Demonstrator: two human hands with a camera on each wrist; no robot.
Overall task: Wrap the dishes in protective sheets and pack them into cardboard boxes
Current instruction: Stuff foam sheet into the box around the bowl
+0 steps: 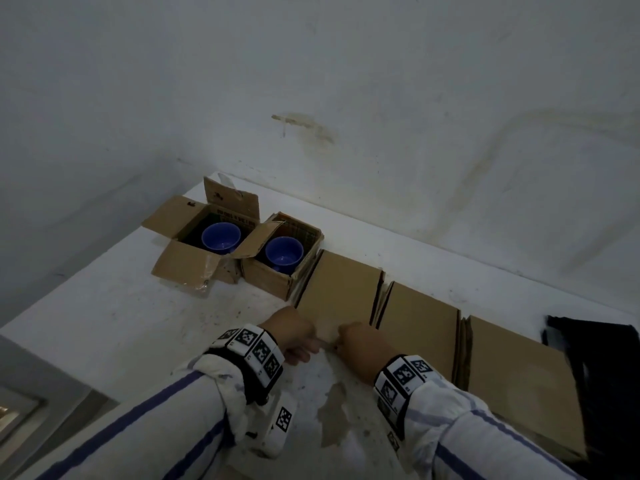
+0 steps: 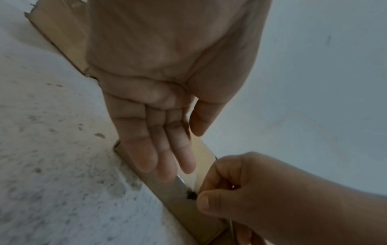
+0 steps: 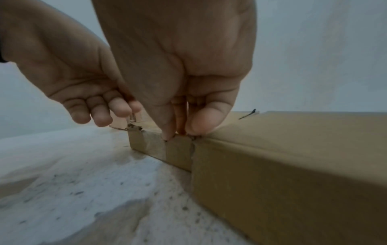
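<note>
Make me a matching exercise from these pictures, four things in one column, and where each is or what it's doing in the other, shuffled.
Things
1. blue bowl
2. left hand
3. right hand
4. black cloth

States
A. pinching the near edge of a flat cardboard box
B. lying at the far right of the table
C. sitting in an open box
D. fingers straight, at the box's corner

Pairs: 1-C, 2-D, 3-A, 4-B
</note>
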